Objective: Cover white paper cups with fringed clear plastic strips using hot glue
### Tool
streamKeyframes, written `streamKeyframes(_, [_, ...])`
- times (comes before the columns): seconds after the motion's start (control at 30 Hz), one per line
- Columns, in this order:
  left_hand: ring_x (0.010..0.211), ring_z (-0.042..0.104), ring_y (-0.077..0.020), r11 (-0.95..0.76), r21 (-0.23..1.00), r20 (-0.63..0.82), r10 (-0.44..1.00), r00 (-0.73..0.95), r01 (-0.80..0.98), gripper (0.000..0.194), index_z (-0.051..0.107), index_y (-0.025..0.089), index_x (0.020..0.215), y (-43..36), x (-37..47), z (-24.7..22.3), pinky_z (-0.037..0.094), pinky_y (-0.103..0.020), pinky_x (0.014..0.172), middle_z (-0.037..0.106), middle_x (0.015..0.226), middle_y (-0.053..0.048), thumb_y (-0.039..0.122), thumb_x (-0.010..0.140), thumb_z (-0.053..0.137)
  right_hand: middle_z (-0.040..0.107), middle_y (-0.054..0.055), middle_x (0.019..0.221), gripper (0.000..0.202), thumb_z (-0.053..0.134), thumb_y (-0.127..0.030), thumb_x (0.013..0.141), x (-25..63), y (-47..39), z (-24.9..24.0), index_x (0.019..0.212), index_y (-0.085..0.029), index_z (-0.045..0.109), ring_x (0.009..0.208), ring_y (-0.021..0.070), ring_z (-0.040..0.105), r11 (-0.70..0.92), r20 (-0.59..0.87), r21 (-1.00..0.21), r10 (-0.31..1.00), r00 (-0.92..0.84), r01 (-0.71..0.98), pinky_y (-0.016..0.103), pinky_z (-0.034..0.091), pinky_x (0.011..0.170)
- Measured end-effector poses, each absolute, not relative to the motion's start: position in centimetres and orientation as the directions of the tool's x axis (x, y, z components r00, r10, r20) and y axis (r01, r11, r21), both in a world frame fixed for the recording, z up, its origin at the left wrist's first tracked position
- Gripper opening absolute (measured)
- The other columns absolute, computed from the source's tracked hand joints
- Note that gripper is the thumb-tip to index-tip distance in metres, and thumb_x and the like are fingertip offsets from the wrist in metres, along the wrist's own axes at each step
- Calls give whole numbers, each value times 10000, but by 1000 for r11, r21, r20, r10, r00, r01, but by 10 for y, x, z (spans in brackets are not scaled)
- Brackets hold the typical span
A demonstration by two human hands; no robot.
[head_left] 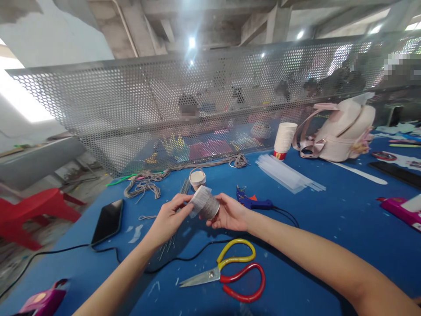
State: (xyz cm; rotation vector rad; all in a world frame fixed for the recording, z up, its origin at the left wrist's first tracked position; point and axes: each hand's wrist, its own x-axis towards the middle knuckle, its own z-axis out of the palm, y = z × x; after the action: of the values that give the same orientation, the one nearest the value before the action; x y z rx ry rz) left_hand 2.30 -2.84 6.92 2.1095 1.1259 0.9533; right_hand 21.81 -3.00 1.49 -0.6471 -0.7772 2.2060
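Observation:
A small cup wrapped in grey-brown cord (209, 208) is held above the blue table, tilted on its side. My right hand (230, 213) has its fingers around the cup's right end. With thumb and fingers, my left hand (173, 216) pinches a translucent white strip (200, 200) lying against the cup's left part. Just behind stands a small white-topped cup with a thin handle (197, 177). Scissors with one yellow and one red handle (219, 273) lie in front of my hands, and a blue glue gun (253, 202) rests to the right.
Grey cord bundles (144, 184) and a black phone (108, 221) lie left. Translucent strips (286, 172), stacked paper cups (284, 139) and a pink backpack (342, 129) are on the right. A black cable (184, 259) crosses the table (305, 245). Behind stands a perforated metal screen (125, 105), with people beyond.

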Motion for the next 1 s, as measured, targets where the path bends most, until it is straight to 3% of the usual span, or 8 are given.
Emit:
streamKeyframes(0.13, [735,586,-163,-470,725,336,879,337,504,283,703,179,922,-28,25,64,457,-268,704,675,826,-38,349,766,538,644,51,772,352,366,-437,885,217,-32,14,1002,-140,513,627,165,666,-520,-208,-706,801,-561,-481,240,485,557])
streamKeyframes(0.37, [651,551,-145,-350,819,244,930,275,455,282,701,168,865,-31,33,61,438,-241,606,680,784,-23,381,760,549,653,66,799,287,456,-371,888,212,-35,14,1023,-128,530,628,168,673,-457,-196,-761,838,-509,-460,290,531,627])
streamKeyframes(0.47, [606,530,-132,-277,878,182,948,263,390,284,702,163,859,-33,34,60,440,-233,572,672,774,-21,384,760,554,645,79,819,326,458,-440,873,214,-34,14,982,-145,542,612,181,654,-305,-168,-900,901,-399,-311,328,535,575])
streamKeyframes(0.57, [597,535,-134,-240,890,153,958,241,387,294,700,161,878,-33,33,57,455,-241,582,663,755,-19,391,761,559,609,49,859,261,527,-419,830,220,-34,16,933,-182,559,639,150,591,-65,-47,-992,986,-161,-106,289,504,554])
streamKeyframes(0.67, [626,563,-149,-247,869,167,962,215,429,290,695,160,877,-34,32,53,465,-252,620,662,723,-13,389,764,557,569,8,884,142,598,-290,782,223,-39,20,902,-214,590,737,129,529,98,99,-995,995,-19,-32,253,465,666])
streamKeyframes(0.8, [676,610,-170,-282,835,196,955,223,474,277,688,166,834,-40,36,52,481,-258,657,685,723,-12,396,757,555,548,7,797,77,566,-234,797,217,-50,23,827,-202,629,687,128,504,405,399,-888,914,-72,218,262,427,651])
streamKeyframes(1.0, [732,647,-191,-305,808,224,950,216,504,247,670,180,864,-46,39,46,513,-283,690,727,859,-34,367,739,567,545,8,757,39,583,-202,774,208,-54,19,786,-191,618,659,129,509,454,448,-838,889,-93,302,263,415,626])
